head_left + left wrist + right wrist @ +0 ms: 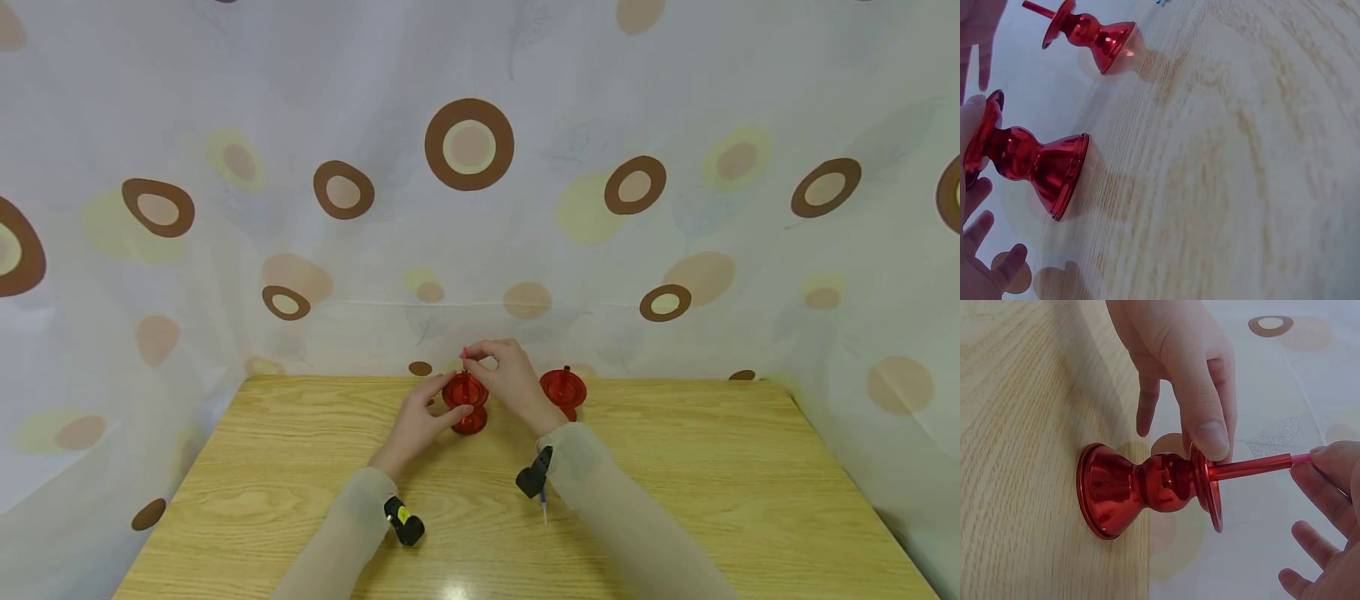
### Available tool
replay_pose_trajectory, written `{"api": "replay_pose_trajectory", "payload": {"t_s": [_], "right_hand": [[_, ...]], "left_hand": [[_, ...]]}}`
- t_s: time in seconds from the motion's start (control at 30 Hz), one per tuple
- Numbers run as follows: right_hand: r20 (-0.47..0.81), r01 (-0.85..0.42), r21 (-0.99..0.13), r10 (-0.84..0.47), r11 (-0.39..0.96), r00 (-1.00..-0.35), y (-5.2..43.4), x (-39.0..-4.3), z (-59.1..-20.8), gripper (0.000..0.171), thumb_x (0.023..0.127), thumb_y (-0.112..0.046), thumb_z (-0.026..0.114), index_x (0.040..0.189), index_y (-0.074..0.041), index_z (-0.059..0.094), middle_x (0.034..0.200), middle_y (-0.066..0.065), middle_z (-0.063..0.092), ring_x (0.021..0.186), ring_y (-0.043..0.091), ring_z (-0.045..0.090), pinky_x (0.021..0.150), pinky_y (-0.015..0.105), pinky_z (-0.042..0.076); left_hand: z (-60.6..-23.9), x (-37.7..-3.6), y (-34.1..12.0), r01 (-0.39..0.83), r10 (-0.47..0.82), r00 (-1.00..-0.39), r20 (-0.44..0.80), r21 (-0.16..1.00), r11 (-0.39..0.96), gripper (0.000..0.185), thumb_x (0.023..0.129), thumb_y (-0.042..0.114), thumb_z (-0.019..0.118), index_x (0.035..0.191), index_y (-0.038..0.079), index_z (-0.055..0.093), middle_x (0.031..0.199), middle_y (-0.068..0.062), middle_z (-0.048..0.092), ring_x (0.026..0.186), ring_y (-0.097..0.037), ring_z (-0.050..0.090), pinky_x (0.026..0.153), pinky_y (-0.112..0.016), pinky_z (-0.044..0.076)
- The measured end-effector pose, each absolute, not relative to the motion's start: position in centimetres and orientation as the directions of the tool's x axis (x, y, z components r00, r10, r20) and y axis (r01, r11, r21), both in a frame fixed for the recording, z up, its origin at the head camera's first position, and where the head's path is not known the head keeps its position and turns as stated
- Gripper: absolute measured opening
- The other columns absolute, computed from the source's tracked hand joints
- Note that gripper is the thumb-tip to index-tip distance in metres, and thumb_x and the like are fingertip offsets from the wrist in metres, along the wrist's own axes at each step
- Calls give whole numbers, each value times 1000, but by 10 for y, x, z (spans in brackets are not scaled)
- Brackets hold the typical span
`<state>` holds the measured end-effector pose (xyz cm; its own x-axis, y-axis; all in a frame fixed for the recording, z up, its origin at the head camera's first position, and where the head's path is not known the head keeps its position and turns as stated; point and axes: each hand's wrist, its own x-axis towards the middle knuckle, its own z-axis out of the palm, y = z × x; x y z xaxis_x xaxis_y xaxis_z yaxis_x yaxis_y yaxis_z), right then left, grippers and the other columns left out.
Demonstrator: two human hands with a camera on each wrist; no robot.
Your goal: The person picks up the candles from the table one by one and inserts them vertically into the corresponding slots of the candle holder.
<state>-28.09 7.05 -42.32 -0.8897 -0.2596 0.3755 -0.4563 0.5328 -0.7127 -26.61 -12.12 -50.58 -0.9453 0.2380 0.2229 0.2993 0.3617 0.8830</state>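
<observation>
While a red candle holder (470,419) stands upright at twelve o'clock on a wooden table (712,475), the right hand (516,383), thumb and finger together, pinches a pink stick (1300,459) at the tip of its stem (1254,467). From eight o'clock, the left hand (417,420) grips its rim (1217,519). A second red holder (566,389) stands at three o'clock; a thin blue-and-white stick (543,504) lies toward five; a spotted curtain (555,283) hangs behind.

Red stands (1015,153) on tabletop (712,483): mirror-glossy, smooth, metallic-looking. Tabletop: wood-grained, light sheen. Sheet (480,250) behind tabletop: matt, faintly creased.
</observation>
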Motion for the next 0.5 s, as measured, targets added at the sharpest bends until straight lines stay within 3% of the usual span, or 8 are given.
{"api": "replay_pose_trajectory", "payload": {"t_s": [0.5], "right_hand": [[337,-423,-730,-256,536,-906,70,-278,-424,14,98,-14,73,107,-6,80,113,9,77,116,34,59,106,55,44]], "left_hand": [[-504,-265,-121,282,237,-950,202,881,380,68,93,26,82,152,7,54,156,-12,52,150,-40,38,114,-61,40]]}}
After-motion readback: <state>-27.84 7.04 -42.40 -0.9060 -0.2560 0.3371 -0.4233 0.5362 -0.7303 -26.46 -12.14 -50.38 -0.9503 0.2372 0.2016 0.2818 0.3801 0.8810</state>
